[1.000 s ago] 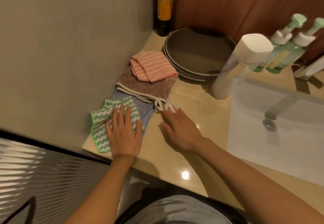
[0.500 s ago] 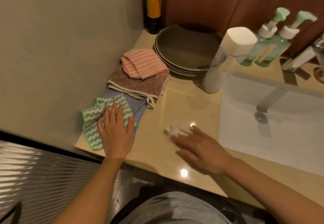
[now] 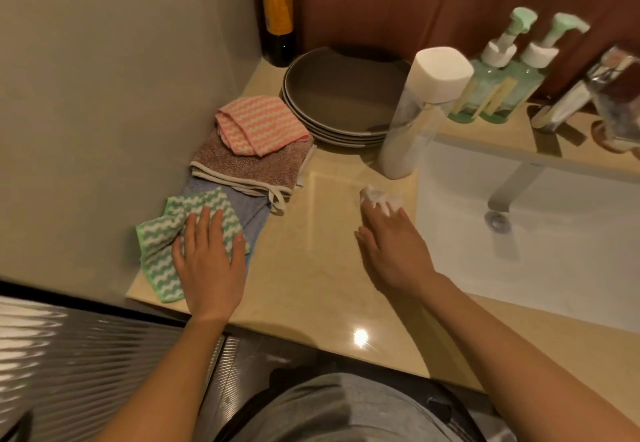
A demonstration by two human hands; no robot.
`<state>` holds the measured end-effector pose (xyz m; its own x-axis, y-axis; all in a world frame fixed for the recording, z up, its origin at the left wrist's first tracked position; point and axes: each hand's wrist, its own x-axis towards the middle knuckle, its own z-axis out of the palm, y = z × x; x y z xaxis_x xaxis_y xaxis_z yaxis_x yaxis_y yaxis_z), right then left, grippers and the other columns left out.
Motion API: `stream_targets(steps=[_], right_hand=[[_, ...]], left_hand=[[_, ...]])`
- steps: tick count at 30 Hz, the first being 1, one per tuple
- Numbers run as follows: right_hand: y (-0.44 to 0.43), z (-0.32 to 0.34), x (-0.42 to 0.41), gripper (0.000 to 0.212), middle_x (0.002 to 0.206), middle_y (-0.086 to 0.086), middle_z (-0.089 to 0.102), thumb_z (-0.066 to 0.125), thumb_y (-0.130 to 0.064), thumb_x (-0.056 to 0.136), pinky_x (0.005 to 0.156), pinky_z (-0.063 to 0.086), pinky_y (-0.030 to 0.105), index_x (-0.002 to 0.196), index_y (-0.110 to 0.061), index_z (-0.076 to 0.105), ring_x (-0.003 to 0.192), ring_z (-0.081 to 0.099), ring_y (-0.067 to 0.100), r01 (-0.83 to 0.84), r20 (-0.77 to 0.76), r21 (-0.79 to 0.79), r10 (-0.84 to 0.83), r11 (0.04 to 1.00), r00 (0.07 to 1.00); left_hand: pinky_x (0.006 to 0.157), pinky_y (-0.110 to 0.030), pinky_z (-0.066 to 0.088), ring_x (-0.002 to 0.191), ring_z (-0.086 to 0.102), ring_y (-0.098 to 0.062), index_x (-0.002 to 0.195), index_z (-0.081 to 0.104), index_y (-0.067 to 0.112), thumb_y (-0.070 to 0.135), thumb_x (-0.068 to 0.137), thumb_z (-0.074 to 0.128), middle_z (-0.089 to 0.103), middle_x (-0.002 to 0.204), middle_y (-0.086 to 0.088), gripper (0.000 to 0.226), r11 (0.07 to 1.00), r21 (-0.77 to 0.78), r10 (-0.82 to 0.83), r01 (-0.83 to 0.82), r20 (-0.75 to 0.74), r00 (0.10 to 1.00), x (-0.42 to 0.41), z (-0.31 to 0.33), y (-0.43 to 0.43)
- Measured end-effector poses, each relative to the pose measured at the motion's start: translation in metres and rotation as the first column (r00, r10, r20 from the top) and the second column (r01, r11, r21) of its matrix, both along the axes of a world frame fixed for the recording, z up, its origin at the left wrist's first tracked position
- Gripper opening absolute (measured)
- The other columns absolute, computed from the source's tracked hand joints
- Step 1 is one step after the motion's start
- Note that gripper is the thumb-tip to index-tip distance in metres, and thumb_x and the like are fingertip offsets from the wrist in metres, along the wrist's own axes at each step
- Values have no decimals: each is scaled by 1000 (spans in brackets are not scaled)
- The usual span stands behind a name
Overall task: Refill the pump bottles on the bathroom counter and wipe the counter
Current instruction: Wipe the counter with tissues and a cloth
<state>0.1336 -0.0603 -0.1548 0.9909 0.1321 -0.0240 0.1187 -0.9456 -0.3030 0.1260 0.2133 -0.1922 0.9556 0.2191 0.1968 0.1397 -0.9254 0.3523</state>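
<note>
The left hand (image 3: 207, 265) lies flat on a green-and-white striped cloth (image 3: 156, 244) in the lower left part of the table (image 3: 311, 261). Its grip is apart: the fingers are straight and spread, and they only press the cloth down. This cloth rests partly on a blue cloth (image 3: 251, 211). Above it in the frame lies a brown cloth (image 3: 249, 164), with a folded pink striped cloth (image 3: 259, 123) on top of it.

The right hand (image 3: 394, 247) is in the middle of the frame, near the left edge of the white sink (image 3: 554, 261). Its fingers are stretched forward over a small white wad (image 3: 375, 196) and press it on the table. The wad shows in front of the fingertips and between them. This grip is also apart, not curled around the wad.

The two pump bottles (image 3: 498, 95) stand side by side at the upper right, on the table behind the sink, touching or almost touching each other. They have green bodies, white collars and pale green pump heads. A tall white bottle (image 3: 412, 130) with a white cap stands just left of them, at the corner of the sink, well above the right hand. A stack of grey plates (image 3: 339, 95) sits in the upper middle, and a dark bottle (image 3: 278, 16) with a yellow label stands in the corner behind it.
</note>
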Motion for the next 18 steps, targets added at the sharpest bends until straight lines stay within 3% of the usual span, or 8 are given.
stream_targets(steps=[2, 7, 11, 15, 18], right_hand=[[0, 4, -24, 49, 146, 6, 41, 34, -35, 100, 110, 30, 37, 145, -18, 29, 130, 39, 25, -86, -3, 30, 86, 996, 996], [-26, 10, -75, 52, 153, -7, 25, 28, -42, 101, 118, 5, 27, 149, -25, 23, 144, 14, 12, -299, -139, -7, 295, 954, 945], [-54, 16, -85, 51, 147, -13, 28, 24, -49, 101, 117, 5, 34, 149, -31, 22, 142, 18, 11, -413, -220, -110, 384, 904, 897], [-58, 19, -63, 51, 151, -9, 28, 25, -47, 100, 117, 7, 39, 149, -32, 21, 142, 21, 12, -386, -221, -79, 362, 919, 906], [-58, 18, -35, 52, 155, -7, 20, 21, -47, 100, 118, 5, 38, 150, -32, 15, 142, 21, 13, -265, -182, -56, 251, 963, 951]], left_hand=[[114, -46, 13, 144, 19, -24, 143, 38, 11, 44, 96, 29, 31, 153, -7, 58, 1000, 4, 5, -5, 1, 1000, 1, 0, -1], [112, -47, 14, 143, 20, -25, 142, 40, 11, 44, 95, 30, 32, 153, -8, 58, 1000, 14, 12, -12, 2, 1000, 2, 0, 0], [112, -48, 16, 143, 21, -26, 141, 40, 9, 45, 94, 28, 33, 152, -9, 60, 999, 31, 15, -15, -3, 1000, 2, -1, 0], [111, -48, 16, 143, 21, -26, 141, 41, 9, 46, 94, 27, 33, 152, -9, 61, 999, 33, 16, -16, -3, 1000, 3, -1, 0], [111, -48, 16, 143, 21, -26, 140, 41, 9, 46, 94, 27, 34, 152, -9, 61, 999, 35, 14, -14, 4, 1000, 2, 0, 0]])
